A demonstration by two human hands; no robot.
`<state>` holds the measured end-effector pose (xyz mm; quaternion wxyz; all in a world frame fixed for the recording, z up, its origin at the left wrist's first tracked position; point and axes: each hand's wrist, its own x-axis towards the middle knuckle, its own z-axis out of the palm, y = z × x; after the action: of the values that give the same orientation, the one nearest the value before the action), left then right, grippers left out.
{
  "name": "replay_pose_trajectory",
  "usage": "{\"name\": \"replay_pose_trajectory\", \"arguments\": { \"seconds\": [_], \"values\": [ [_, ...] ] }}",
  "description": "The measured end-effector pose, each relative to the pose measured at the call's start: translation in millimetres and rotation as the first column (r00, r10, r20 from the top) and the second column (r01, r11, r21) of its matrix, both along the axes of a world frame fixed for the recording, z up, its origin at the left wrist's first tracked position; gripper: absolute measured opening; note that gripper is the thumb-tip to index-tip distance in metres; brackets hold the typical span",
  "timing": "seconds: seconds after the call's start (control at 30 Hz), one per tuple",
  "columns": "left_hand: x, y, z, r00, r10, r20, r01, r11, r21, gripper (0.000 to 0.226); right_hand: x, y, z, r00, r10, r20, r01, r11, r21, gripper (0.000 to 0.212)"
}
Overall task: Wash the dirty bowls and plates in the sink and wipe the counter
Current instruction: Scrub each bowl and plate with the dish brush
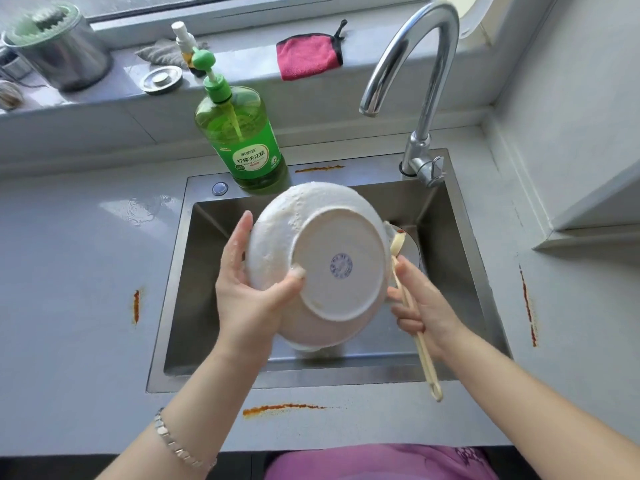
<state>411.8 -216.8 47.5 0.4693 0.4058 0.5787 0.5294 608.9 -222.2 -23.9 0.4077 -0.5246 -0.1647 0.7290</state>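
White, sudsy plate (332, 261) gripped underside-up by left hand (249, 292) over sink (194, 271); right hand (420, 306), fingers wrapped round brush (415, 327), should scrub firmly along the rim.

Left hand (252, 292) gripping, thumb forward; right hand (424, 303) fisted, both arms extended.

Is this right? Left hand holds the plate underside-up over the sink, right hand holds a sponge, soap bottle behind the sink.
One thing is wrong: the right hand holds a long-handled brush, not a sponge. The head view shows its handle running through that hand. The rest stands: the left hand holds the plate underside-up over the sink, with the soap bottle behind it.
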Motion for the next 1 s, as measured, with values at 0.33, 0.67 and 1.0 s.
{"name": "replay_pose_trajectory", "arguments": {
  "seconds": [0.33, 0.67, 1.0],
  "values": [
    [-16, 14, 3, 0.944, -0.318, -0.09, 0.282, 0.916, -0.284, 0.071, 20, 13, 38, 0.952, 0.108, 0.288, -0.167, 0.967, 0.191, 0.072],
    [-7, -11, -10, 0.967, -0.157, -0.2, 0.119, 0.975, -0.189, 0.058, 18, 11, 39, 0.693, 0.004, 0.721, -0.334, 0.888, 0.316, 0.037],
    [-13, -13, -7, 0.937, -0.138, -0.319, 0.09, 0.983, -0.163, 0.056, 8, 11, 61, 0.684, 0.239, 0.69, -0.539, 0.802, 0.257, 0.038]
  ]
}}
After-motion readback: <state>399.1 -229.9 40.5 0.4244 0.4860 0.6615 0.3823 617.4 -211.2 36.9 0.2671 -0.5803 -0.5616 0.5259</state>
